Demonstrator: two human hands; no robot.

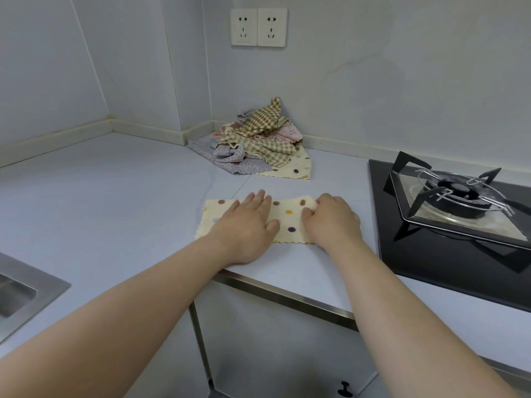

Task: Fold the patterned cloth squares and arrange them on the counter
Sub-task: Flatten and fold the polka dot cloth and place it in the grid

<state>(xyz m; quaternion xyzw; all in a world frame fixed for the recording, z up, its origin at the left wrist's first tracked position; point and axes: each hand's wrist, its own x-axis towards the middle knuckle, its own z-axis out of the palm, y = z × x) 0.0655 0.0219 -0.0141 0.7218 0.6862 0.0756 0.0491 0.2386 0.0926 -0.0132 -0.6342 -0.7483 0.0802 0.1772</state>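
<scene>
A cream cloth with coloured dots (288, 222) lies folded into a long strip on the pale counter (115, 202), near its front edge. My left hand (247, 225) rests flat on the strip's middle-left part, fingers spread. My right hand (333, 219) has curled fingers pinching the strip's right end, which it covers. Behind, in the corner, sits a loose pile of patterned cloths (255, 139): checked ones on top, grey dotted and cream dotted ones beneath.
A black gas hob (448, 208) with a metal pan support takes up the counter's right side. A steel sink rim (31, 288) shows at the left edge. Two wall sockets (258, 27) sit above the pile. Cabinet doors are below the counter.
</scene>
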